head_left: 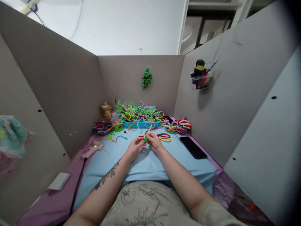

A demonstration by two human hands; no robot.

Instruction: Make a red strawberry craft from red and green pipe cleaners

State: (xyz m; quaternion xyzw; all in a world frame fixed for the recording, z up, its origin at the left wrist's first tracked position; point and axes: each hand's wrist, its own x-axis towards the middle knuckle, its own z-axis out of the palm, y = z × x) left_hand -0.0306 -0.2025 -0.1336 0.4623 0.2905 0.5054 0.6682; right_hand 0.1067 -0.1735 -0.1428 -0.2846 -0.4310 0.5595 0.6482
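Over the middle of the blue cloth, my left hand [135, 147] and my right hand [154, 142] meet, fingers pinched. Between the fingertips of both is a small bright green piece [145, 138], seemingly pipe cleaner; its exact shape is partly hidden by the fingers. A pale strip [150, 128] rises just above the right fingers. Beside my right hand lie red and yellow pipe cleaner loops [166, 138]. Left of the hands are a blue pipe cleaner [121, 137] and an orange one [110, 140], with small green discs [110, 136] near them.
A blue tray [141, 125] heaped with colourful pipe cleaners stands at the back. A pink glue gun [92, 150] lies left, its cord running forward. A black phone [193, 147] lies right. Braided pieces [183, 125] sit behind it. Grey partitions [141, 67] surround the table.
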